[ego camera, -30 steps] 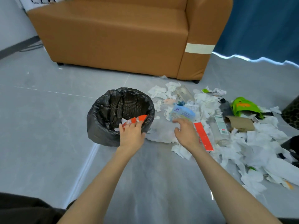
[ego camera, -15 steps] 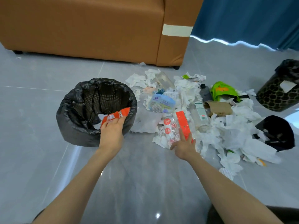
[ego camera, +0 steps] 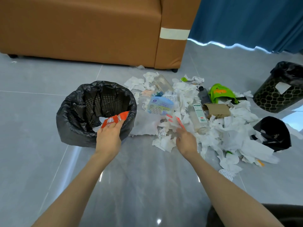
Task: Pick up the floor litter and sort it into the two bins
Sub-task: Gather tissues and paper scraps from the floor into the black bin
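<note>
New: right hand (ego camera: 186,140) lifts a blurred red-printed wrapper (ego camera: 174,120) off the pile (ego camera: 229,141), grip unclear; left hand (ego camera: 108,138) still pinches the orange wrapper (ego camera: 115,119) over the bin (ego camera: 72,118), undropped.

A tan-brown, leather-look sofa (ego camera: 82,30) stands along the far side, filling the upper left. A strip of pale cream tape (ego camera: 174,33) runs across the front of its arm. Small black feet (ego camera: 174,70) show under that arm and at the far left. Just beside the sofa, to the right, hangs a pleated blue curtain (ego camera: 246,18), bright light showing beneath its hem. The glossy grey tiled floor (ego camera: 32,128) has thin pale grout lines and carries small glints of reflected light.
</note>
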A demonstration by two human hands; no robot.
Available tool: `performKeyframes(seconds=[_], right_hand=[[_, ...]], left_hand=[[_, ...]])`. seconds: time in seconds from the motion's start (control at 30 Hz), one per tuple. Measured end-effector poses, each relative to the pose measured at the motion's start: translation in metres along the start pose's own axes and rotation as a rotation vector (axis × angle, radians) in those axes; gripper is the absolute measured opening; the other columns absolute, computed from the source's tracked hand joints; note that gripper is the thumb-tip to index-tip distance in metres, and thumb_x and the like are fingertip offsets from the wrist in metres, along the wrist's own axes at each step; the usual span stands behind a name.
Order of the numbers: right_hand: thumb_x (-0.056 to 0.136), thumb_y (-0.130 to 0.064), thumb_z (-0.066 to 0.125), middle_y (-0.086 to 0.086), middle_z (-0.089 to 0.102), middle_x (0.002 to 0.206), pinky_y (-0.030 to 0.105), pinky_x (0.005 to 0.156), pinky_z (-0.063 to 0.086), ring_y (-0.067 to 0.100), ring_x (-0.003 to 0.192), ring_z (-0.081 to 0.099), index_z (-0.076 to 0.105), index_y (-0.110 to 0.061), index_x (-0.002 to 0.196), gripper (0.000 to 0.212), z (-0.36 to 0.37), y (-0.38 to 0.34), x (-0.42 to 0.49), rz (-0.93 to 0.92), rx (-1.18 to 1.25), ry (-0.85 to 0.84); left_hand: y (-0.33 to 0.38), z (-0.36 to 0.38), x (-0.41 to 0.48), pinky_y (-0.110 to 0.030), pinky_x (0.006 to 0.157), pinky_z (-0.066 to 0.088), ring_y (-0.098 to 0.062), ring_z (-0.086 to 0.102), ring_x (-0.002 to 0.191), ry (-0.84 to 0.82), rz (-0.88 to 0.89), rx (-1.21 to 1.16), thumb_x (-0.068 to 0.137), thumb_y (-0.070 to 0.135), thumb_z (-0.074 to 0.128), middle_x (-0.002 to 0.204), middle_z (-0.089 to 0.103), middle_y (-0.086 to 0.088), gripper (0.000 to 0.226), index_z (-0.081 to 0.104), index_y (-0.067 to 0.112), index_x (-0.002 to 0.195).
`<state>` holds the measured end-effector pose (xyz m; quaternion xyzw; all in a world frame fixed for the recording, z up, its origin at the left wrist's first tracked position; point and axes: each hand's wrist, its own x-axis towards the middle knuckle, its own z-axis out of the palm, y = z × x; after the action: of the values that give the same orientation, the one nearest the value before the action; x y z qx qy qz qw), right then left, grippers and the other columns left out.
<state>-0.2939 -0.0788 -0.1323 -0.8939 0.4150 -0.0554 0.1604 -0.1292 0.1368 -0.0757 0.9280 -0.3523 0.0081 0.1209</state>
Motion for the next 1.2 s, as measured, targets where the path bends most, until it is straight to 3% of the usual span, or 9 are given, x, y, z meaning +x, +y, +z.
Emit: performKeyframes(seconds=[0.13,0.27,0.33,0.43,0.53,0.7,0.87,1.03,1.2], right_hand=[[0.088,-0.016,0.060,-0.001,0.070,0.106,0.031,0.075,0.053,0.018,0.089,0.067,0.071,-0.020,0.103,0.019,-0.046,-0.027,0.001,0.146,0.420,0.340],[0.078,-0.019,0.074,-0.005,0.073,0.089,0.031,0.068,0.056,0.007,0.062,0.064,0.071,-0.032,0.079,0.013,-0.092,-0.055,0.006,0.177,0.719,0.424],[0.075,-0.016,0.077,-0.006,0.072,0.086,0.031,0.073,0.055,0.006,0.069,0.064,0.071,-0.030,0.076,0.015,-0.111,-0.067,0.004,0.133,0.833,0.407],[0.073,-0.012,0.078,-0.010,0.070,0.084,0.032,0.081,0.055,0.009,0.090,0.066,0.073,-0.023,0.075,0.012,-0.138,-0.090,-0.003,0.056,0.964,0.348],[0.073,-0.010,0.078,-0.005,0.071,0.084,0.027,0.071,0.055,0.012,0.089,0.067,0.072,-0.018,0.076,0.011,-0.160,-0.113,-0.015,-0.017,1.098,0.250],[0.076,-0.003,0.074,0.000,0.072,0.082,0.024,0.065,0.054,0.012,0.074,0.067,0.062,-0.017,0.070,0.019,-0.171,-0.149,-0.033,-0.083,1.364,-0.009],[0.083,0.001,0.065,0.004,0.067,0.087,0.015,0.055,0.050,0.008,0.072,0.063,0.048,-0.017,0.069,0.029,-0.152,-0.168,-0.041,-0.099,1.413,-0.318],[0.084,0.007,0.059,0.000,0.065,0.083,0.016,0.060,0.048,0.004,0.068,0.061,0.041,-0.016,0.068,0.034,-0.131,-0.176,-0.046,-0.297,1.113,-0.464],[0.083,0.011,0.056,0.002,0.068,0.086,0.014,0.068,0.048,0.005,0.079,0.066,0.045,-0.014,0.068,0.032,-0.117,-0.190,-0.044,-0.442,0.957,-0.388]], left_hand=[[-0.006,-0.010,-0.007,-0.036,0.099,0.034,-0.030,0.050,0.119,-0.035,-0.011,0.055,0.088,0.000,0.047,0.131,0.055,-0.007,0.069,0.025,0.025,0.148],[-0.015,-0.016,-0.011,-0.038,0.095,0.036,-0.030,0.052,0.115,-0.114,-0.043,0.057,0.089,0.002,0.045,0.130,0.055,-0.007,0.073,0.017,0.032,0.149],[-0.019,-0.020,-0.012,-0.039,0.094,0.038,-0.030,0.050,0.118,-0.195,-0.056,-0.022,0.091,0.010,0.047,0.131,0.052,-0.009,0.069,0.016,0.030,0.149],[-0.017,-0.036,-0.009,-0.038,0.101,0.035,-0.032,0.042,0.124,-0.167,-0.058,-0.175,0.089,0.027,0.058,0.137,0.044,-0.013,0.067,0.025,0.016,0.147],[0.002,-0.063,-0.003,-0.037,0.107,0.034,-0.027,0.045,0.126,-0.067,-0.104,-0.523,0.089,0.032,0.059,0.137,0.048,-0.011,0.060,0.038,0.013,0.142],[0.031,-0.112,-0.004,-0.032,0.096,0.045,-0.021,0.050,0.122,-0.215,-0.319,-1.379,0.095,0.041,0.047,0.139,0.048,-0.004,0.051,0.041,0.017,0.139],[0.010,-0.131,-0.007,-0.043,0.097,0.046,-0.030,0.054,0.119,-0.290,-0.484,-1.867,0.089,0.056,0.046,0.130,0.054,-0.014,0.065,0.031,0.023,0.143],[-0.019,-0.128,-0.009,-0.051,0.092,0.048,-0.036,0.058,0.111,-0.327,-0.600,-1.965,0.080,0.065,0.054,0.121,0.058,-0.020,0.074,0.044,0.012,0.132],[-0.044,-0.126,-0.007,-0.038,0.080,0.053,-0.027,0.064,0.096,-0.205,-0.636,-1.961,0.088,0.026,0.057,0.107,0.064,-0.016,0.028,0.055,0.007,0.108]])
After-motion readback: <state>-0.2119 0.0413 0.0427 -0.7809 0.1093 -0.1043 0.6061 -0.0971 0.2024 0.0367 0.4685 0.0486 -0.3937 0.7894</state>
